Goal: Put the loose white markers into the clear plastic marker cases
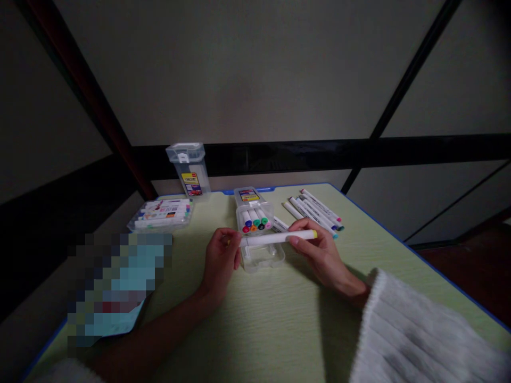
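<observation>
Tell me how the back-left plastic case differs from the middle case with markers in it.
The back-left case stands upright; the middle case lies on its side. The back-left case has its lid shut, while the middle case's lid is folded open, showing coloured marker ends. Both are clear plastic with partly yellow labels.

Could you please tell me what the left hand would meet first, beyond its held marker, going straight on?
The left hand would probably meet the open marker case, though depth is hard to judge.
</observation>
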{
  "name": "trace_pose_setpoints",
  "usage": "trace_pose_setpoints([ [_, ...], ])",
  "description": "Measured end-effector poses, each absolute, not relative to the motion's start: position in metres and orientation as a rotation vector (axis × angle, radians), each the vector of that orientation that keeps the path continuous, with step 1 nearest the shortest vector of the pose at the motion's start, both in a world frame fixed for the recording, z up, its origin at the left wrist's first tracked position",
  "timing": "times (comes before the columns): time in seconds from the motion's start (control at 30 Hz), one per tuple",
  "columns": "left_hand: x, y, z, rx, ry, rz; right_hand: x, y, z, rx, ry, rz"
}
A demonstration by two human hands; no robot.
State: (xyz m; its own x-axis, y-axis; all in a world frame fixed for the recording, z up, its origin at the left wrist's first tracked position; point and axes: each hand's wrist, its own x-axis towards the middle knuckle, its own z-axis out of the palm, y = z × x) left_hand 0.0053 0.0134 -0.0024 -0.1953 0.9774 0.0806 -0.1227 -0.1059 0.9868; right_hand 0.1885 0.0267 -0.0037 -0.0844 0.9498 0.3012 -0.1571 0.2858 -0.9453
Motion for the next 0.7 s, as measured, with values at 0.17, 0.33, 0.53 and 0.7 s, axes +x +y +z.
trace_pose_setpoints([
  [0.17, 0.0056, 0.0132, -0.0030, 1.058, 1.152, 1.498, 0.1870, 0.0250, -0.0043, -0.805, -1.227, 1.119],
  [0.33, 0.0062, 0.0121, -0.0022, 1.101, 1.130, 1.495, 0.1864, 0.0239, -0.0040, -0.796, -1.203, 1.122],
  [0.53, 0.0074, 0.0088, 0.0006, 1.151, 1.123, 1.456, 0.1854, 0.0231, -0.0016, -0.774, -1.153, 1.099],
  [0.7, 0.0071, 0.0080, -0.0018, 1.158, 1.076, 1.415, 0.1846, 0.0233, 0.0005, -0.764, -1.079, 1.078],
])
